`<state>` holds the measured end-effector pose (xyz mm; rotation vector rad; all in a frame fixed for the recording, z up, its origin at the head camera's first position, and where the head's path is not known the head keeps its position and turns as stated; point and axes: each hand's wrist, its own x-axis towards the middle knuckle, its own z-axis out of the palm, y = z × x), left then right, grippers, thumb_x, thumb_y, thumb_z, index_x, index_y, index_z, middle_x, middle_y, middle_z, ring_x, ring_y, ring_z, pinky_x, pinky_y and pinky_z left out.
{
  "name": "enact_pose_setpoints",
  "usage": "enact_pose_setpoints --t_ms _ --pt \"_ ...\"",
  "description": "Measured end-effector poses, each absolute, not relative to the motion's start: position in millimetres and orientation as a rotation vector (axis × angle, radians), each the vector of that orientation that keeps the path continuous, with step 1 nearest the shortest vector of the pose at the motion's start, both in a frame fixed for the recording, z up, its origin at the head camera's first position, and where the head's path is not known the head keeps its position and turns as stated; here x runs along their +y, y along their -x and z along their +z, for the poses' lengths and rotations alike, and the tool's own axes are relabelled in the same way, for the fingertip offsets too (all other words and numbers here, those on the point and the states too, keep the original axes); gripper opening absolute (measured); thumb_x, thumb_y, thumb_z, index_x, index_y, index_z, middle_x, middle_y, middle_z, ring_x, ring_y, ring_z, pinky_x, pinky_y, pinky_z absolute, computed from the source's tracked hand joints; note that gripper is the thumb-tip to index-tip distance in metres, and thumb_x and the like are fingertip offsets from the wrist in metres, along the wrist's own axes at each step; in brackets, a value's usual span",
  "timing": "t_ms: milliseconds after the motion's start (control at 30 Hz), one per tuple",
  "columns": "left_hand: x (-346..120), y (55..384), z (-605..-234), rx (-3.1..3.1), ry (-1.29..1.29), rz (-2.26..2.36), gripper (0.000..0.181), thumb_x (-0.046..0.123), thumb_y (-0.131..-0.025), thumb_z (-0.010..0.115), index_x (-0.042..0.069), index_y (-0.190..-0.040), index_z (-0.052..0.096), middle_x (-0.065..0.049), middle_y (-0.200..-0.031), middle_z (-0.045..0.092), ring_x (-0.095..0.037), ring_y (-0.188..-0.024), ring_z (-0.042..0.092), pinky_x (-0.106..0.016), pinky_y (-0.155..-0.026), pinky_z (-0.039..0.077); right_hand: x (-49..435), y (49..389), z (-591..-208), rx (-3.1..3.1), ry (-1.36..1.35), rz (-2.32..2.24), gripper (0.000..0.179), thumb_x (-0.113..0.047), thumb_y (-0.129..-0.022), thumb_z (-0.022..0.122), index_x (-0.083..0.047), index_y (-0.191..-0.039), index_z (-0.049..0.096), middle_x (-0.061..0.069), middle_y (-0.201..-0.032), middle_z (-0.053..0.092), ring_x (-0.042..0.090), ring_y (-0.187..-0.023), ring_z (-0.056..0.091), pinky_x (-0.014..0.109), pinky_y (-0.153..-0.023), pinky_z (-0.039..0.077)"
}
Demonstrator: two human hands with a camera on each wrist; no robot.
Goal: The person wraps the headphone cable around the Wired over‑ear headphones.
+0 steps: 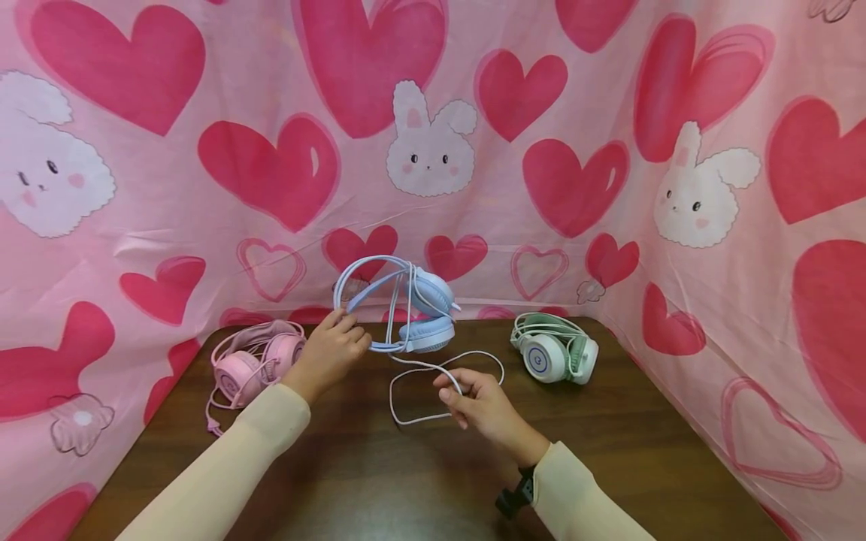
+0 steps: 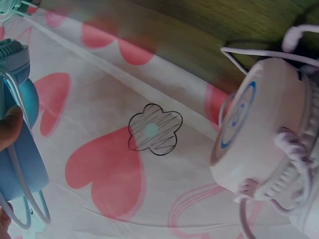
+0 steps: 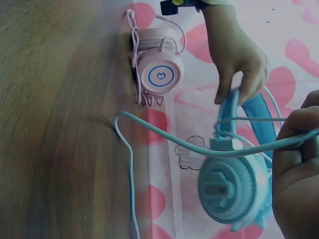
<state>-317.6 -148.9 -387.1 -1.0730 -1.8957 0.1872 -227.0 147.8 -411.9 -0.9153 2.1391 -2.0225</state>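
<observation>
Blue headphones [image 1: 433, 334] are held up above the table, their headband gripped by my left hand [image 1: 334, 349]. Several turns of cord are wrapped around the band and ear cups. From them a pale cable [image 1: 411, 422] runs down and forms a loose loop on the table. My right hand [image 1: 490, 413] pinches this cable between thumb and fingers, in front of the headphones. In the right wrist view the cable [image 3: 199, 149] crosses in front of an ear cup [image 3: 224, 189]. Only the left thumb [image 2: 10, 128] and part of the band [image 2: 22, 174] show in the left wrist view.
Pink headphones [image 1: 237, 376] with wrapped cord lie at the table's left, beside my left forearm. White-and-green headphones [image 1: 544, 357] lie at the back right. The brown table [image 1: 379, 481] is bordered by a pink cloth [image 1: 433, 218] printed with hearts and rabbits. A black band [image 1: 521, 492] is on my right wrist.
</observation>
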Motion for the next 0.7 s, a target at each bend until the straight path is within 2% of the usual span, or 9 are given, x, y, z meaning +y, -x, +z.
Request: enact_pose_setpoints --t_ms 100,167,333,400,500,633,700 --pt "-150.9 315.5 -388.6 -1.91 1.096 0.213 0.016 -0.004 -0.086 0.053 0.006 -0.079 0.065 -0.003 -0.073 0.064 -0.027 -0.082 0.055 -0.045 -0.091 0.044 153.7 225.4 -410.5 2.139 0.909 -2.005 0.017 -0.004 -0.095 0.06 0.007 -0.108 0.061 0.003 -0.062 0.051 0.011 -0.045 0.044 0.029 -0.04 0.039" --pt "-151.5 315.0 -389.1 -1.906 1.111 0.229 0.024 -0.003 -0.089 0.045 0.006 -0.078 0.064 -0.003 -0.072 0.063 -0.028 -0.081 0.054 -0.045 -0.091 0.043 157.4 224.7 -410.8 2.145 0.919 -1.994 0.017 -0.005 -0.095 0.06 0.006 -0.107 0.062 0.002 -0.06 0.051 0.011 -0.044 0.044 0.032 -0.038 0.039" --pt "-152.8 312.9 -389.5 -1.881 1.134 0.283 0.031 -0.003 -0.09 0.037 0.007 -0.075 0.062 -0.003 -0.069 0.061 -0.028 -0.08 0.053 -0.043 -0.088 0.043 165.1 225.5 -409.6 2.185 0.93 -1.969 0.012 -0.001 -0.095 0.058 0.006 -0.104 0.063 0.008 -0.059 0.051 0.015 -0.044 0.046 0.038 -0.039 0.041" --pt "-153.7 311.6 -390.9 -1.875 1.144 0.299 0.032 -0.005 -0.09 0.037 0.007 -0.074 0.062 -0.004 -0.069 0.061 -0.028 -0.08 0.053 -0.043 -0.088 0.043 167.4 225.7 -407.4 2.196 0.922 -1.984 0.011 -0.001 -0.095 0.058 0.007 -0.101 0.063 0.013 -0.06 0.052 0.014 -0.045 0.049 0.034 -0.041 0.045" --pt "-155.6 308.8 -394.4 -1.877 1.166 0.318 0.038 -0.005 -0.093 0.031 0.006 -0.075 0.063 -0.004 -0.07 0.062 -0.028 -0.081 0.053 -0.042 -0.089 0.043 170.1 225.8 -402.7 2.205 0.905 -2.033 0.013 -0.004 -0.094 0.06 0.009 -0.097 0.062 0.011 -0.063 0.055 0.012 -0.05 0.053 0.026 -0.047 0.047" --pt "-159.3 303.5 -399.8 -1.893 1.198 0.324 0.048 -0.002 -0.097 0.022 0.007 -0.078 0.065 -0.004 -0.073 0.064 -0.028 -0.081 0.054 -0.043 -0.089 0.045 173.6 226.5 -395.4 2.18 0.91 -2.103 0.017 -0.005 -0.095 0.06 0.012 -0.096 0.059 0.003 -0.067 0.056 0.012 -0.055 0.055 0.026 -0.053 0.05" --pt "-161.2 300.8 -402.0 -1.906 1.213 0.322 0.046 -0.002 -0.097 0.025 0.007 -0.079 0.066 -0.005 -0.074 0.065 -0.029 -0.082 0.054 -0.044 -0.089 0.045 176.2 227.3 -392.3 2.175 0.898 -2.127 0.017 -0.005 -0.095 0.059 0.012 -0.096 0.059 0.002 -0.067 0.056 0.013 -0.057 0.056 0.027 -0.056 0.05"
